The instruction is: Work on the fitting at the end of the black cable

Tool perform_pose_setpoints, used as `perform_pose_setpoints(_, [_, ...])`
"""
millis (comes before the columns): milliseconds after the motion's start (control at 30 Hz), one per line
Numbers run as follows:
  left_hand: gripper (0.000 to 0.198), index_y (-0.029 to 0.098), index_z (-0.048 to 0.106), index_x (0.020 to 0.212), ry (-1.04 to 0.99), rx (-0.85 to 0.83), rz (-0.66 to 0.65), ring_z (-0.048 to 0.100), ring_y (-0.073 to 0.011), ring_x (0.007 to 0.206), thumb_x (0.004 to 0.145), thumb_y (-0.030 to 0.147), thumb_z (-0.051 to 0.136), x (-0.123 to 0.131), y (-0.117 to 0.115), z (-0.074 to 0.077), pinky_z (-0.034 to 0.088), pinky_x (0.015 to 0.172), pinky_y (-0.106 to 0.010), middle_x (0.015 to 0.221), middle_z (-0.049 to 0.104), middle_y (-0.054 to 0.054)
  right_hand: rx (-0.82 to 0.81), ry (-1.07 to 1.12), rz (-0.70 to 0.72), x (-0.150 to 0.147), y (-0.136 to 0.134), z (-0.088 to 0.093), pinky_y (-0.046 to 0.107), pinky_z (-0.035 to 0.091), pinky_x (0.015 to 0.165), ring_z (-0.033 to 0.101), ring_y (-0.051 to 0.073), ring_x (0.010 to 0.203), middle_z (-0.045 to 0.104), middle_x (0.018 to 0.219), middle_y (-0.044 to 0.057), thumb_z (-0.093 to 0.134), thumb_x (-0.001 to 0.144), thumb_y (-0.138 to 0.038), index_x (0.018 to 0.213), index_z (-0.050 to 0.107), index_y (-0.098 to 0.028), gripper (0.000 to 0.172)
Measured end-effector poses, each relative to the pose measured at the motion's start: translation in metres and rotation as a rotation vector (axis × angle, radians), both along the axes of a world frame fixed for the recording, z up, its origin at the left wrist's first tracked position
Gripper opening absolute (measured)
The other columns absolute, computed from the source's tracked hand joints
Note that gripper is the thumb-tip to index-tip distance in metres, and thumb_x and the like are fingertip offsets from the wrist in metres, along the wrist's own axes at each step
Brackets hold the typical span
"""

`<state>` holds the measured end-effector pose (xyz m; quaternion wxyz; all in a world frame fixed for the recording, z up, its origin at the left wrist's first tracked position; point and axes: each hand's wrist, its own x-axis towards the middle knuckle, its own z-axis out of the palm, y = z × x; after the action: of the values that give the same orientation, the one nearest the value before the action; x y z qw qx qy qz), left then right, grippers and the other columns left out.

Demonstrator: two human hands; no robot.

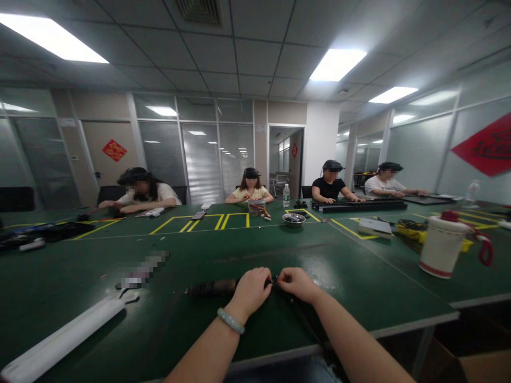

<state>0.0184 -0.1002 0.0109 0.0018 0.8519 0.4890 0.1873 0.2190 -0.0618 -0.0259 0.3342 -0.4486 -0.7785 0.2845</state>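
One dark tool points left, lying crosswise.

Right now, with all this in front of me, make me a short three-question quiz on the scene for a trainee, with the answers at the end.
1. On which of the wearer's wrists is the bracelet?
2. True or false: in this view, the mug stands to the right of the bowl.
3. What is the left hand on?
A) a bottle
B) a long dark object
C) the bowl

Key:
1. The left.
2. True.
3. B.
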Motion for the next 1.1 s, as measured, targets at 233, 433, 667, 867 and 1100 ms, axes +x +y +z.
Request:
perform_pose_setpoints(233, [0.014,0.022,0.059,0.098,-0.018,-0.01,-0.035,0.056,-0.0184,0.095,0.086,0.019,0.051,-0.0008,0.0002,-0.0005,0.042,0.086,-0.032,0.101,0.062,-0.004,0.001,-0.008,-0.001,-0.0009,-0.0016,0.0011,0.02,0.041,0.057,0.056,0.012,0.062,0.066,0.069,0.0,0.061,0.074,-0.023,0.075,0.067,-0.016,0.009])
perform_pose_setpoints(433, [0.012,0.023,0.058,0.095,-0.082,0.017,-0.029,0.056,-0.0176,0.09,0.083,0.025,0.058,-0.0027,0.0032,-0.0054,0.042,0.082,-0.03,0.097,0.061,-0.002,0.003,-0.017,0.003,-0.0001,0.0006,-0.0016,0.02,0.042,0.058,0.058,0.012,0.065,0.067,0.071,0.0,0.061,0.074,-0.024,0.076,0.067,-0.016,0.01])
perform_pose_setpoints(667, [0.012,0.022,0.057,0.095,-0.088,0.01,-0.006,0.057,-0.017,0.089,0.084,0.025,0.058,-0.0027,0.0016,-0.0038,0.042,0.08,-0.029,0.099,0.06,-0.002,0.017,-0.024,-0.003,-0.0002,0.0014,-0.0036,0.02,0.042,0.058,0.058,0.012,0.065,0.067,0.072,0.0,0.061,0.075,-0.025,0.076,0.068,-0.016,0.011])
perform_pose_setpoints(867, [0.011,0.021,0.058,0.094,-0.036,0.036,-0.032,0.057,-0.0181,0.092,0.085,0.019,0.053,-0.0012,0.003,-0.0037,0.041,0.083,-0.031,0.099,0.061,-0.003,0.024,-0.031,0.001,0.0005,0.0023,-0.0037,0.02,0.041,0.057,0.057,0.012,0.064,0.066,0.07,0.0,0.061,0.075,-0.024,0.076,0.067,-0.016,0.01])
perform_pose_setpoints(1100, [0.013,0.022,0.057,0.092,-0.066,0.152,-0.048,0.056,-0.0196,0.092,0.08,0.023,0.061,-0.0021,0.0044,-0.0068,0.041,0.086,-0.034,0.093,0.062,-0.002,0.045,-0.055,-0.011,0.0004,0.0048,-0.0062,0.019,0.039,0.057,0.056,0.012,0.064,0.065,0.069,-0.001,0.061,0.074,-0.024,0.074,0.066,-0.017,0.009])
